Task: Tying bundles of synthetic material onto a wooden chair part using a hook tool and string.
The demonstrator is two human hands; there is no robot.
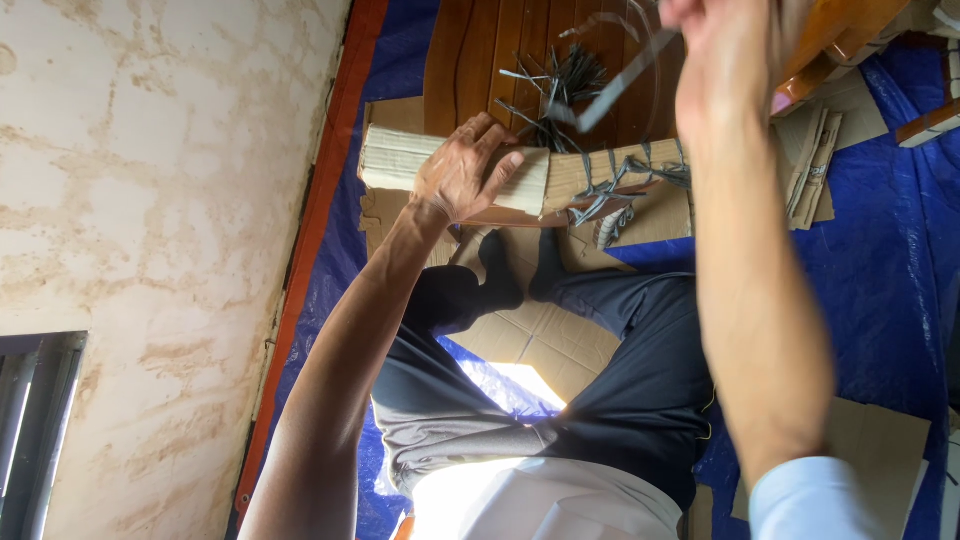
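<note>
The right hand point(735, 45), nearest the camera and blurred, is gripping a grey strap point(620, 80) and pulling it up taut. Beyond, the left hand point(462, 172) is pressing spread fingers flat on the pale stacked bundle point(400, 158), which is lying across the wooden panel point(480, 50). Judgement: steady downward pressure and an even pull are keeping the lacing tight.
</note>
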